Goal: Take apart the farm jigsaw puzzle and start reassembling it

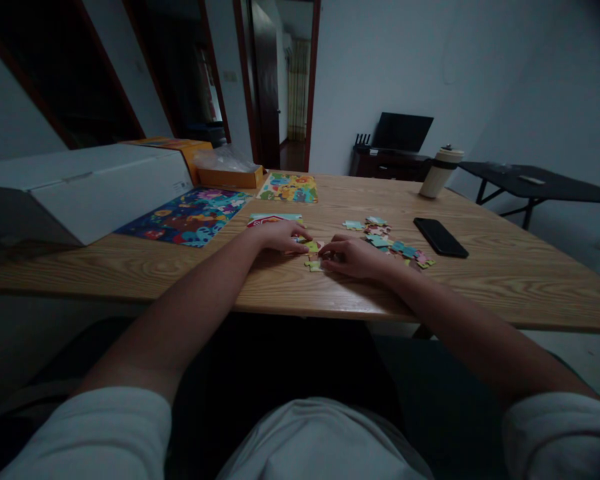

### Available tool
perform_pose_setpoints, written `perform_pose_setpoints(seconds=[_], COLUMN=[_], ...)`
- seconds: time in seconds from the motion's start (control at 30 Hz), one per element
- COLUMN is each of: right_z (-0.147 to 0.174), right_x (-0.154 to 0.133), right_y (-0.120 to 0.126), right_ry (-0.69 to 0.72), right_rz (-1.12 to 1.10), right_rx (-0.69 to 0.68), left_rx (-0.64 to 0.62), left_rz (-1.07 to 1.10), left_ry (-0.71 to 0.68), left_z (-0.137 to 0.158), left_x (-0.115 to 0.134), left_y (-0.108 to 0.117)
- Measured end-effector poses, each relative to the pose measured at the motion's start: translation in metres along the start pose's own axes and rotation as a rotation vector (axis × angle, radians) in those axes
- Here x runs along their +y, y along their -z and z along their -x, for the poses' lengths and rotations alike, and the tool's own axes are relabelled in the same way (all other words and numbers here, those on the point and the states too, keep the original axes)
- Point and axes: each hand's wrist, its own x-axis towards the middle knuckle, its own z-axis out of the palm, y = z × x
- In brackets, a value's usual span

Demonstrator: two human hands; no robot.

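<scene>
Small joined jigsaw pieces (312,247) in green, yellow and pink lie near the table's front edge, between my hands. My left hand (283,236) comes in from the left, its bent fingertips holding the edge of these pieces. From the other side my right hand (354,256) has its fingers curled and pinched at the pieces' right edge; its fingertips partly cover what they grip. Just beyond my left hand lies a colourful printed card (275,219), partly hidden by that hand. Loose jigsaw pieces (379,241) are heaped behind and to the right of my right hand.
A black phone (441,237) and a cream tumbler (441,173) are on the right of the wooden table (300,293). Two finished-looking picture sheets, one dark blue (187,215) and one yellow (289,187), lie left, near a white box (87,190) and an orange tray (233,177).
</scene>
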Motion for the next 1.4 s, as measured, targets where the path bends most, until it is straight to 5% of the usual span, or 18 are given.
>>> perform_pose_setpoints(seconds=[0.63,0.9,1.07,1.4], right_z=[-0.004,0.013,0.031,0.011], right_x=[-0.010,0.059,0.090,0.046], right_y=[-0.002,0.045,0.058,0.028], right_ry=[-0.041,-0.368,-0.462,-0.294], right_rz=[0.084,-0.126,-0.121,-0.007], right_rx=[-0.003,0.332,0.163,-0.086], left_rx=[0.002,0.054,0.007,0.069], left_rz=[-0.019,0.026,0.076,0.059], left_ry=[0.009,-0.126,-0.205,-0.044], left_z=[0.001,-0.001,-0.005,0.004], left_x=[-0.001,0.030,0.031,0.029], left_y=[-0.001,-0.009,-0.013,-0.001])
